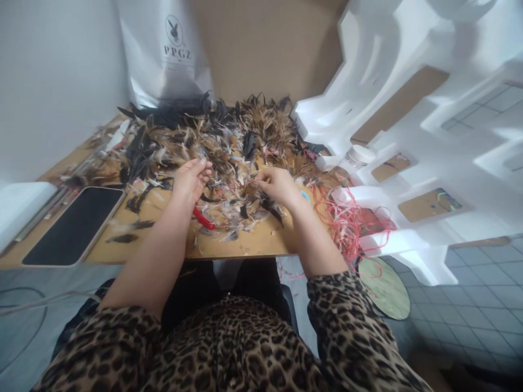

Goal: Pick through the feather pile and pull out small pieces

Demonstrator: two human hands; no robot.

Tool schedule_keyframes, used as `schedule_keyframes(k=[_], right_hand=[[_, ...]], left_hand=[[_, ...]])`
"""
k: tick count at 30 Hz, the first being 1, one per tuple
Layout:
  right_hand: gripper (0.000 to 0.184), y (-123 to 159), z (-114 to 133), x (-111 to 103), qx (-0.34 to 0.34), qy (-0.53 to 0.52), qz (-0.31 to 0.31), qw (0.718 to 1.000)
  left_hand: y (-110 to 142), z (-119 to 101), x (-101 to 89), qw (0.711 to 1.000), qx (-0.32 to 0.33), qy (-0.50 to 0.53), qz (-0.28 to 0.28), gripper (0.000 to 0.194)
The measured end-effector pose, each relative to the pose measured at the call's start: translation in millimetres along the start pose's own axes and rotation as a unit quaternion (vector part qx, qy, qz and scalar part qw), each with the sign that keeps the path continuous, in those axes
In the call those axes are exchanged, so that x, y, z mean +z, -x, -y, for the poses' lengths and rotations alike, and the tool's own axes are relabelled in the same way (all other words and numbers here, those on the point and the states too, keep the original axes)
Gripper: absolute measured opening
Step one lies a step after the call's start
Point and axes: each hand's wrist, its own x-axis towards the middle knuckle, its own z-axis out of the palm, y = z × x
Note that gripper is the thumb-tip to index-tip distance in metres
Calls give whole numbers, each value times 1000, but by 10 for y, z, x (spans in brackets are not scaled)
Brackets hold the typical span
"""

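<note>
Brown, black and pale feathers [223, 130] lie in a wide, loose heap across the wooden table. My left hand [190, 181] is over the near side of the heap, its fingers curled in towards the thumb; anything between them is too small to make out. To its right, my right hand [280, 186] has thumb and fingertips pinched together among the feathers, and what they grip blends into the heap. Just below my left wrist, a red curved handle [203, 219] rests on the table, its other end hidden by the wrist and feathers.
A dark-screened phone [73, 226] lies at the left. Tangled pink-red string [351, 223] spills over the right side, beside a large white foam piece [408, 147] and a lidded clear jar [359, 157]. Behind the heap stands a white bag [163, 71]. The table's front edge [245, 255] is near my lap.
</note>
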Motion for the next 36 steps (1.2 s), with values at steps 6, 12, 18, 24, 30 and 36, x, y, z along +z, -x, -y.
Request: schedule_keyframes(k=[6, 12, 18, 24, 30, 36], right_hand=[[15, -472, 408, 520, -107, -61, 66, 990], [18, -494, 483, 748, -133, -22, 35, 990], [17, -587, 314, 851, -23, -374, -99, 922], [18, -696, 130, 808, 170, -725, -95, 660], [15, -650, 214, 819, 165, -791, -77, 584], [20, -572, 364, 916, 118, -702, -2, 702]], left_hand=[[-16, -17, -17, 1000, -8, 19, -9, 11], [-12, -8, -7, 1000, -17, 23, -8, 11], [-9, -3, -9, 999, -24, 20, 11, 11], [16, 31, 8, 996, -58, -7, 63, 9], [27, 55, 21, 992, -91, 13, 84, 7], [30, 15, 31, 995, -69, 26, 74, 6]])
